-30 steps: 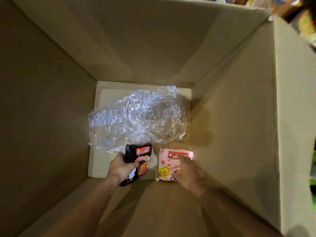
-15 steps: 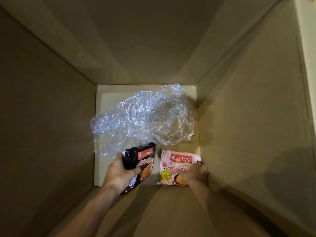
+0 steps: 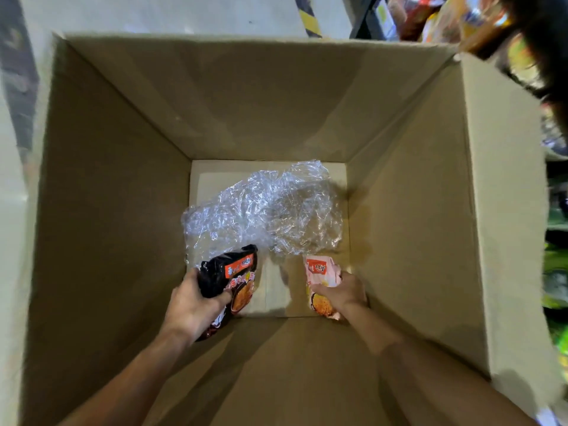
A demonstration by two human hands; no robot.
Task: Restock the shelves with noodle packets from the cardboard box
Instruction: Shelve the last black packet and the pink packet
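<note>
I look straight down into a deep cardboard box [image 3: 116, 195]. Both my arms reach to its bottom. My left hand [image 3: 192, 305] grips a black noodle packet [image 3: 233, 278] with an orange label, tilted and lifted off the floor of the box. My right hand [image 3: 344, 292] is closed on a pink noodle packet [image 3: 321, 270], which is crumpled in the grip and raised at the near right of the box floor.
A crumpled sheet of clear plastic wrap [image 3: 267, 210] covers the far part of the box floor. Shelves with colourful packets [image 3: 556, 272] run along the right edge and the top right corner. A pale floor with a yellow-black stripe [image 3: 309, 16] lies beyond the box.
My right hand has closed on the pink packet and lifted it off the box floor. The view has pulled back, so the box rim and the shelves show again.
</note>
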